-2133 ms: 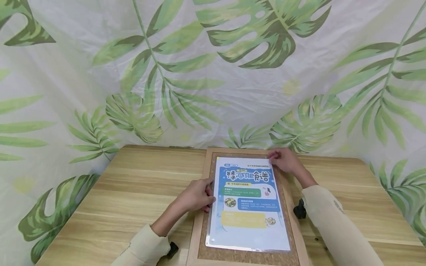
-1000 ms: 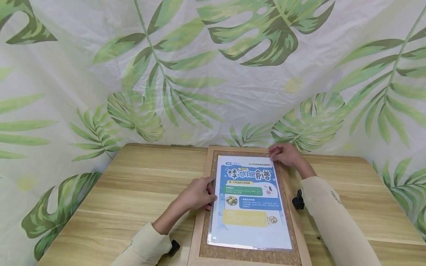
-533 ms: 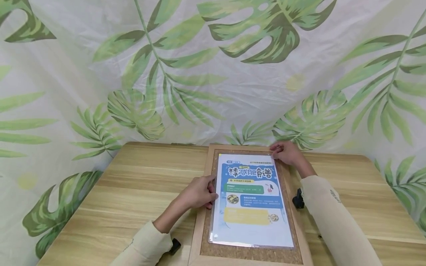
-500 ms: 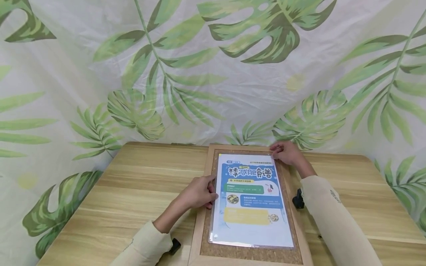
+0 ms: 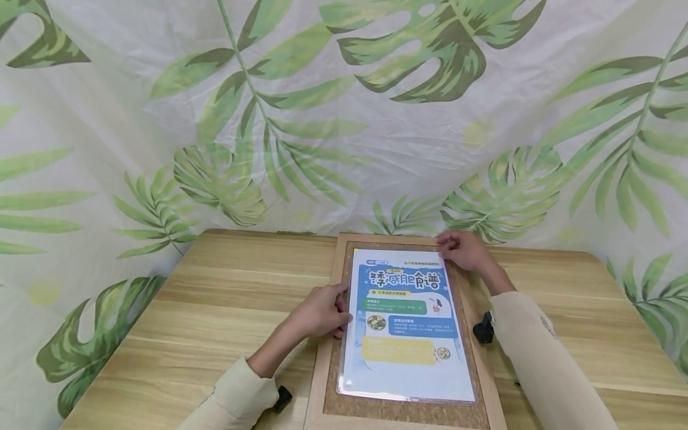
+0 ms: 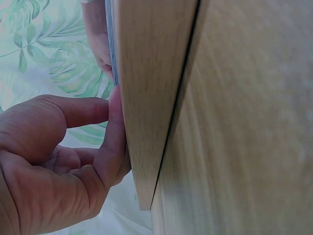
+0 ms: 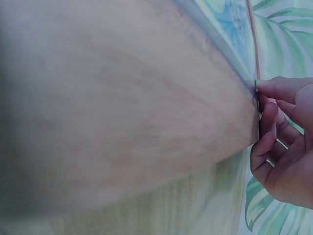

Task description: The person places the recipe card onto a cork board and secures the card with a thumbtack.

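Observation:
A sheet with blue, green and yellow printed panels (image 5: 403, 379) lies on a cork board with a wooden frame (image 5: 328, 358). My left hand (image 5: 317, 313) rests at the sheet's left edge, thumb and index finger apart and touching it, the other fingers bent under. In the left wrist view its fingertips meet the frame's side. At the sheet's upper right corner, my right hand (image 5: 464, 251) pinches a tiny green pushpin (image 7: 255, 84), mostly hidden by the fingers. A small yellow spot (image 5: 356, 251) marks the sheet's upper left corner.
The framed board lies on a wooden table (image 5: 236, 286), its far end close to a leaf-patterned curtain (image 5: 301, 107). A black device (image 5: 484, 328) sits by the right sleeve and another black piece (image 5: 282, 399) by the left cuff.
The whole scene shifts slightly up in the head view between the earlier frames. My right wrist has dropped and turned a little at the corner; my left hand stays at the sheet's edge.

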Demonstrator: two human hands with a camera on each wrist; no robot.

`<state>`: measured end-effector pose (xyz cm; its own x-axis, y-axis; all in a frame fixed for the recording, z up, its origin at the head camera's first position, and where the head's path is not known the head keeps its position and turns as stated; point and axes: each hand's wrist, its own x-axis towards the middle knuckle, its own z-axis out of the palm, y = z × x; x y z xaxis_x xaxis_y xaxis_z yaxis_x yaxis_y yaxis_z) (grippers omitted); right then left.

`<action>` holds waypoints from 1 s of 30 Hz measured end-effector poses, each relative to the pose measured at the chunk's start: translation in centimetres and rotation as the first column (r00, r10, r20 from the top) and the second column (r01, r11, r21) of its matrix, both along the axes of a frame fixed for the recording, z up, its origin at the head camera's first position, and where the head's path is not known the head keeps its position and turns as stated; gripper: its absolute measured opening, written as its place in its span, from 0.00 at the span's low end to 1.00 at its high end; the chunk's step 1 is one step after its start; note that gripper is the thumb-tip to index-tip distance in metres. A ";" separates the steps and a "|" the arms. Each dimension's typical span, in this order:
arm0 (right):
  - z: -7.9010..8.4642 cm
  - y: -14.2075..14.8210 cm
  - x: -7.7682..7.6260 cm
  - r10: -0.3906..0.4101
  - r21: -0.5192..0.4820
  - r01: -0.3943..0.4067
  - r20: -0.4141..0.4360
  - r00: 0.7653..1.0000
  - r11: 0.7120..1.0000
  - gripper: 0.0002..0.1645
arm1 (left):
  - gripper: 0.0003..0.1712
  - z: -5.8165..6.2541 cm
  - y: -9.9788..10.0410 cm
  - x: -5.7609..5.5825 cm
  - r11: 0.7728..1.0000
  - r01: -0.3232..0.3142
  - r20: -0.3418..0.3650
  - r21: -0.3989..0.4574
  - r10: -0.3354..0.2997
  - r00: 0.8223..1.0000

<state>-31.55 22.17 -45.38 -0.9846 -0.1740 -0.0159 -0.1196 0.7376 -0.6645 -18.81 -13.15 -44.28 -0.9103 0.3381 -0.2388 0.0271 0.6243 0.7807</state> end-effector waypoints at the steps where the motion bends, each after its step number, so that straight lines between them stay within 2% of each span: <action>1: 0.0 0.0 0.1 0.002 0.002 -0.002 -0.005 1.000 1.000 0.17 | 0.45 0.0 0.0 0.0 1.000 -0.001 0.001 0.000 0.001 1.000; 11: 0.7 1.3 2.7 0.034 -0.008 -0.034 -0.019 0.999 0.999 0.21 | 0.44 0.0 0.1 0.1 1.000 -0.008 0.004 -0.018 0.008 1.000; 16: 1.5 2.6 4.8 0.054 -0.011 -0.054 -0.012 0.998 0.998 0.23 | 0.44 0.0 0.1 0.1 1.000 -0.007 0.003 -0.014 0.007 1.000; 24: 3.0 3.7 7.8 0.071 0.009 -0.070 -0.114 0.991 0.997 0.19 | 0.44 0.2 0.1 0.1 1.000 -0.008 0.009 -0.016 0.009 1.000; 30: 3.3 4.1 10.0 0.053 0.006 -0.052 -0.095 0.994 0.999 0.19 | 0.45 0.2 0.1 0.1 1.000 -0.007 0.008 -0.012 0.007 1.000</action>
<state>-21.58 26.30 -42.03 -0.9712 -0.2255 0.0766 -0.2207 0.7309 -0.6459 -18.71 -13.01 -44.05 -0.9108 0.3286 -0.2500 0.0162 0.6335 0.7736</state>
